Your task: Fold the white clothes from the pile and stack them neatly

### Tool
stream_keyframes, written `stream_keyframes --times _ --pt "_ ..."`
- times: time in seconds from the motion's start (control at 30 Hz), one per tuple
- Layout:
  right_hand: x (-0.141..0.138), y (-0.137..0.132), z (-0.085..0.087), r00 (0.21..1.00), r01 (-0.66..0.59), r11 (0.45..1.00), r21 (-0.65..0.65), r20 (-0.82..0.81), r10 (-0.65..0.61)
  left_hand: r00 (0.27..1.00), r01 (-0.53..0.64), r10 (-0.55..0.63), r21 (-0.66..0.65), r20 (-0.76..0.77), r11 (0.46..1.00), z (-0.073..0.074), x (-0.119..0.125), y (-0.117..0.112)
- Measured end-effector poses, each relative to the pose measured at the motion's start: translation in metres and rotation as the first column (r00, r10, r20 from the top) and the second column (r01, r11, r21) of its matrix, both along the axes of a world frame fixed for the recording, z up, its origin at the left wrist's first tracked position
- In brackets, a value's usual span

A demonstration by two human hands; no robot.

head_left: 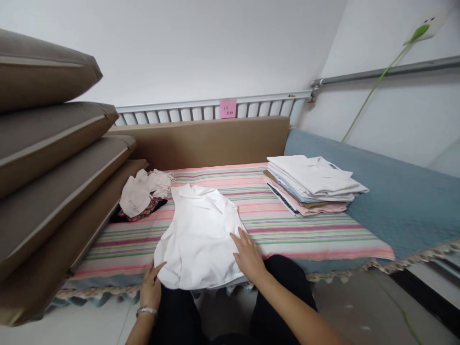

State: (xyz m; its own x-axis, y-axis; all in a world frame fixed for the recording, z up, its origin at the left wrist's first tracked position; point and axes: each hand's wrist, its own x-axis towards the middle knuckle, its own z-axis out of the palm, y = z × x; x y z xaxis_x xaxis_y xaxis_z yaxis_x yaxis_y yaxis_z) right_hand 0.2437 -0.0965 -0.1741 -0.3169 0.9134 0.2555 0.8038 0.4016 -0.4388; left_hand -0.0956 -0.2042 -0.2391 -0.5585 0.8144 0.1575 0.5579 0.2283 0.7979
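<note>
A white collared shirt (199,235) lies partly folded on the striped sheet (287,230), its collar pointing away from me. My right hand (247,256) rests flat on the shirt's right lower edge, fingers stretched out. At the shirt's lower left corner my left hand (151,287), with a silver bracelet on the wrist, touches the cloth; its fingers curl at the hem and part of them is hidden by the fabric.
A stack of folded shirts (312,184) sits to the right on the striped sheet. A loose heap of pale and dark red clothes (142,196) lies at the left. Brown cushions (53,167) are stacked high on the left. A blue cover (395,201) spreads right.
</note>
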Motion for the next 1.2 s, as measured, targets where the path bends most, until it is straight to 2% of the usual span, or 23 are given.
stream_keyframes --times 0.07,0.1,0.13,0.2,0.23,0.33,0.47,0.5,0.63,0.7,0.73,0.77,0.8,0.87,0.93,0.97,1.0,1.1,1.17,1.2 --pt "0.003 0.018 0.002 0.996 0.041 0.994 -0.101 -0.073 -0.048 1.0 0.002 -0.002 0.015 -0.001 1.0 0.0 0.003 0.0" --pt "0.009 0.028 0.003 0.977 0.072 0.981 -0.18 -0.185 -0.106 1.0 0.005 -0.005 0.016 -0.005 1.0 0.001 0.004 0.0" --pt "0.017 0.039 0.004 0.926 0.101 0.955 -0.278 -0.325 -0.192 1.0 0.008 -0.008 0.015 -0.007 1.0 0.001 0.004 -0.001" --pt "0.037 0.055 0.004 0.738 0.113 0.878 -0.466 -0.552 -0.388 1.0 0.018 -0.018 0.015 -0.012 1.0 0.0 0.004 -0.002" --pt "0.047 0.059 0.004 0.646 0.101 0.841 -0.531 -0.608 -0.461 1.0 0.022 -0.022 0.015 -0.014 1.0 -0.001 0.003 -0.003" --pt "0.07 0.056 -0.003 0.513 0.054 0.783 -0.62 -0.655 -0.555 1.0 0.018 -0.017 0.017 -0.022 1.0 -0.005 0.002 -0.003" --pt "0.076 0.038 -0.01 0.17 -0.139 0.659 -0.739 -0.674 -0.719 0.999 0.022 -0.021 0.008 -0.047 1.0 -0.003 0.001 0.0" --pt "0.075 0.036 -0.009 0.121 -0.18 0.637 -0.749 -0.66 -0.742 0.998 0.011 -0.01 0.013 -0.062 1.0 0.001 0.003 0.0" --pt "0.071 0.033 -0.003 0.129 -0.237 0.599 -0.765 -0.636 -0.761 0.991 -0.038 0.059 0.166 -0.124 0.985 0.023 0.029 -0.019" --pt "0.071 0.034 0.0 0.153 -0.266 0.586 -0.765 -0.634 -0.758 1.0 0.019 -0.015 0.191 -0.019 0.981 0.031 0.056 -0.036" --pt "0.071 0.034 0.002 0.16 -0.278 0.586 -0.761 -0.638 -0.753 0.992 0.069 -0.085 0.158 0.097 0.985 0.032 0.071 -0.045" --pt "0.071 0.035 0.002 0.161 -0.286 0.591 -0.755 -0.645 -0.747 0.958 0.118 -0.139 0.097 0.253 0.988 0.032 0.086 -0.051" --pt "0.07 0.035 0.003 0.155 -0.287 0.599 -0.748 -0.653 -0.741 0.891 0.162 -0.154 0.018 0.427 0.987 0.03 0.1 -0.056" --pt "0.069 0.036 0.003 0.124 -0.275 0.63 -0.726 -0.676 -0.726 0.676 0.233 -0.061 -0.135 0.735 0.963 0.024 0.122 -0.057" --pt "0.069 0.036 0.002 0.087 -0.261 0.658 -0.707 -0.696 -0.713 0.461 0.252 0.085 -0.222 0.883 0.942 0.017 0.133 -0.047" --pt "0.069 0.036 0.001 0.069 -0.263 0.67 -0.694 -0.706 -0.705 0.391 0.242 0.118 -0.225 0.913 0.944 0.015 0.135 -0.038" --pt "0.069 0.035 0.001 0.051 -0.27 0.679 -0.683 -0.714 -0.698 0.35 0.22 0.122 -0.208 0.929 0.953 0.013 0.136 -0.029" --pt "0.071 0.03 -0.001 0.013 -0.307 0.71 -0.634 -0.749 -0.663 0.317 0.096 0.129 -0.167 0.94 0.981 0.012 0.137 -0.003" --pt "0.074 0.026 -0.001 0.015 -0.313 0.717 -0.623 -0.758 -0.652 0.299 0.008 0.144 -0.153 0.943 0.988 0.017 0.135 0.005" --pt "0.076 0.024 0.0 0.023 -0.309 0.703 -0.641 -0.744 -0.668 0.295 -0.026 0.139 -0.137 0.945 0.99 0.022 0.134 0.007"
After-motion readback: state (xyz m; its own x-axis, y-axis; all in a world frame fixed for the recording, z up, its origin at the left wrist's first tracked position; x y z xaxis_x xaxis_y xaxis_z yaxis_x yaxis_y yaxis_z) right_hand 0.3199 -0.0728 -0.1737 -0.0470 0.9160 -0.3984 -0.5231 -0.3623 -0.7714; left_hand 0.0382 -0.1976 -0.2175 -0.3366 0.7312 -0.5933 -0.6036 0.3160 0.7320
